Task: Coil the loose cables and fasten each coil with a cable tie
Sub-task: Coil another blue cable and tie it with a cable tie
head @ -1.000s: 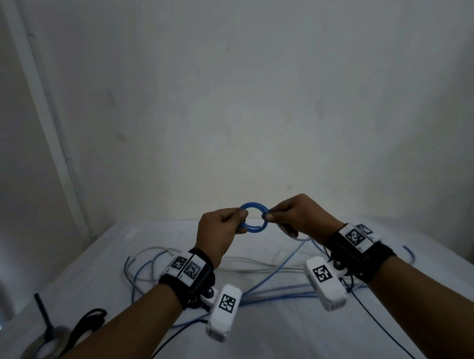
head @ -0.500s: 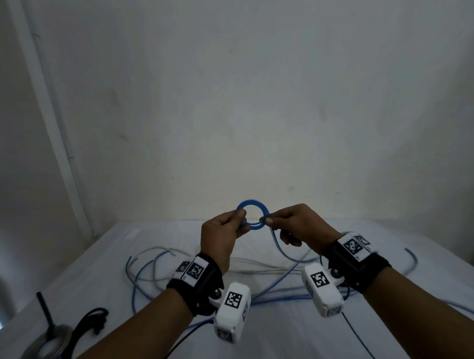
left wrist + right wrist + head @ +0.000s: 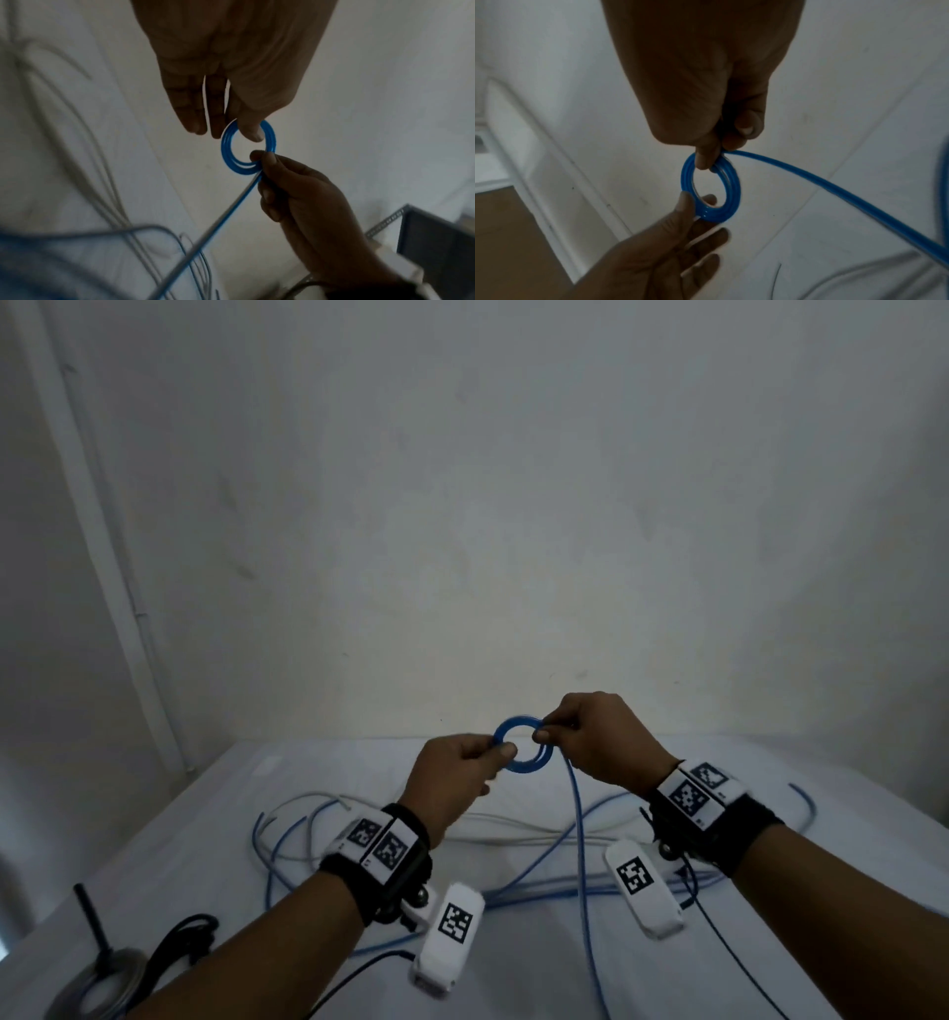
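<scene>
A small blue cable coil (image 3: 526, 768) of a few turns is held in the air above the white table (image 3: 513, 942). My left hand (image 3: 500, 752) pinches its left side between thumb and fingers, as the left wrist view shows (image 3: 246, 132). My right hand (image 3: 544, 731) pinches the coil's upper right edge and the cable's running length. In the right wrist view the coil (image 3: 734, 188) sits between the right hand (image 3: 711, 160) and the left hand (image 3: 695, 205). The loose blue cable (image 3: 580, 839) drops from the right hand to the table.
Loose blue and white cables (image 3: 308, 834) sprawl across the table's middle and left. A black cable (image 3: 179, 942) and a grey wire coil with a black post (image 3: 102, 978) lie at the front left. A wall stands close behind. A metal rack (image 3: 437, 243) stands to the right.
My right hand has moved up to the coil's upper right edge. The trailing blue cable, slack before, now hangs almost straight down. Both hands sit slightly to the right.
</scene>
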